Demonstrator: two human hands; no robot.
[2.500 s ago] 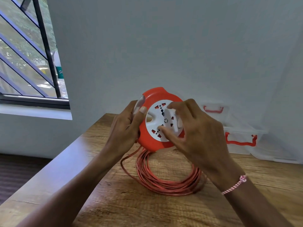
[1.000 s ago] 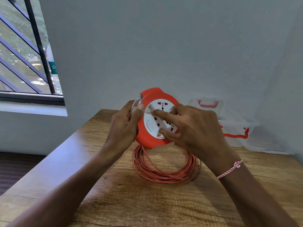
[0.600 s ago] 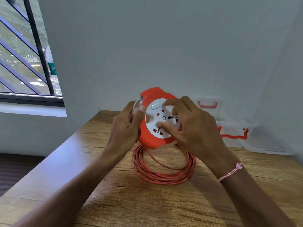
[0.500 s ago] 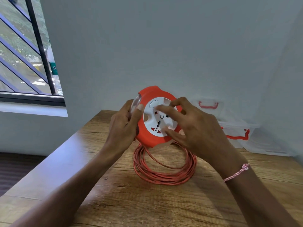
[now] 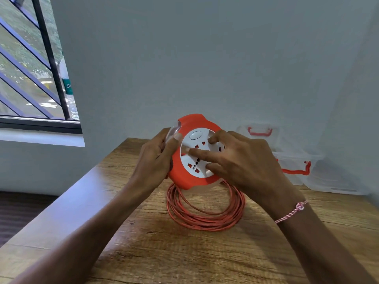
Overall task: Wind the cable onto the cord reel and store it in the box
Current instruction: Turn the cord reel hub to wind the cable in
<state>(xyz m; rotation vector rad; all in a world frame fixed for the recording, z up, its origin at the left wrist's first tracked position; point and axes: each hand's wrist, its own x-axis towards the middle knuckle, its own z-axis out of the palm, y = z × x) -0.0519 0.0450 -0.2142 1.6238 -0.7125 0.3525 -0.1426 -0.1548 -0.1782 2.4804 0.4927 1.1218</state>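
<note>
A clear plastic box [image 5: 295, 160] with red latches sat on the wooden table [image 5: 143, 242] at about three o'clock from the cord reel [image 5: 196, 181], with a second clear piece bearing a red handle [image 5: 260, 131] behind it against the wall; the right hand [image 5: 244, 162] partly hid the box's near end. A barred window [image 5: 34, 64] filled the ten o'clock corner.

Compared with half a second before, the white socket disc had turned: its oval button, then near eleven o'clock on the face, was now close to twelve, and the right fingers [image 5: 205, 153] lay farther across the disc.

The reel was held on edge just above the table, at the middle of the view, its flat face tilted toward the camera and its axle pointing roughly at the wearer. The left hand [image 5: 155, 160] clasped its nine o'clock rim, thumb pressed on the front edge. The right fingers were spread and pressed onto the white disc. The orange cable [image 5: 205, 221] lay in a loose coil on the table at six o'clock beneath the reel, rising to it on the left side.
</note>
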